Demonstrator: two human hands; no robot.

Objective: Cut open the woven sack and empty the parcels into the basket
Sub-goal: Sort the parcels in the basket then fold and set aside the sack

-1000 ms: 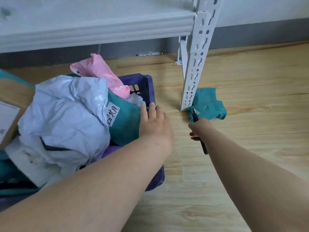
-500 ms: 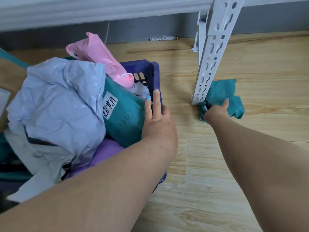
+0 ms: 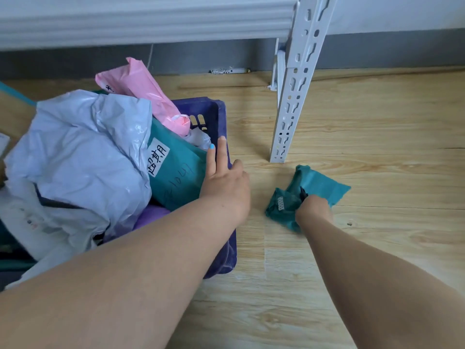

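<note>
right hand [image 3: 313,210] clutching small teal parcel [image 3: 314,187] on floor, 3 o'clock of basket [image 3: 216,109]; fingers closed round crumpled edge. soft, light, slippery film; bunching grip suiting. left hand [image 3: 224,180] open, steadying heaped parcels.

The floor [image 3: 352,122] is pale wood-grain laminate, smooth with a slight sheen. The shelf post [image 3: 292,96] is white painted metal, punched with slots. The basket [image 3: 221,117] is matt purple plastic. The grey mailer [image 3: 83,147] and pink mailer [image 3: 141,89] are crinkled, glossy plastic film; the teal parcel [image 3: 319,185] looks duller.
</note>
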